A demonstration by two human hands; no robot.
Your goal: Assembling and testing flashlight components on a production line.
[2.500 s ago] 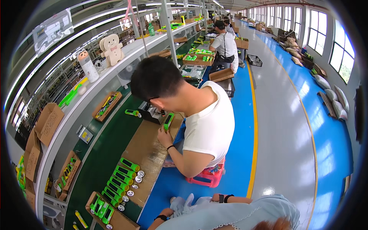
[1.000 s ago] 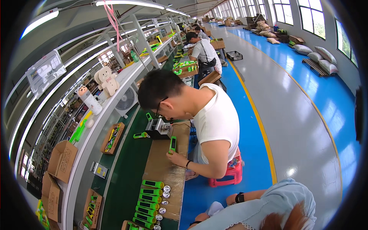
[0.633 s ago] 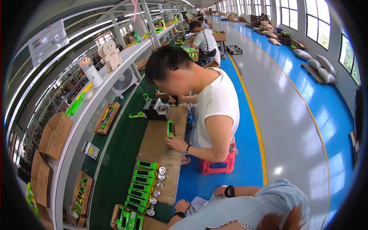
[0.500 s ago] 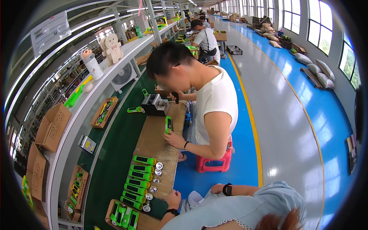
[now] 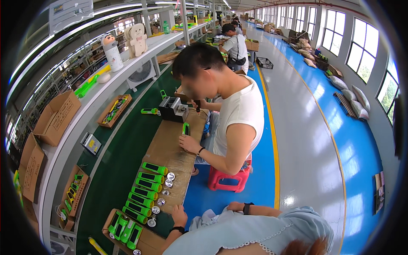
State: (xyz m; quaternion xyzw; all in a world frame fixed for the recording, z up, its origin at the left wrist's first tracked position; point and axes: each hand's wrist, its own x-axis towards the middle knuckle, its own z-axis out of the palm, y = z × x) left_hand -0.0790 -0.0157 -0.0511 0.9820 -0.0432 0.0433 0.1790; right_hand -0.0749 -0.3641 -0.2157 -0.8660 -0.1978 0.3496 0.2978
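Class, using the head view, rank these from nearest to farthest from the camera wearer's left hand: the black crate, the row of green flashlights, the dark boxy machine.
1. Row of green flashlights: on the table, to the left of the left hand.
2. Dark boxy machine: farther up the table.
3. Black crate: on the floor, well beyond.

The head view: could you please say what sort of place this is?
Probably a factory assembly line: green flashlight-like units lined up on a long bench, where a co-worker holds another.

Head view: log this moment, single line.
Left hand: by bench | right hand: by pale fabric | green flashlights: in row on bench, beside silver reflectors
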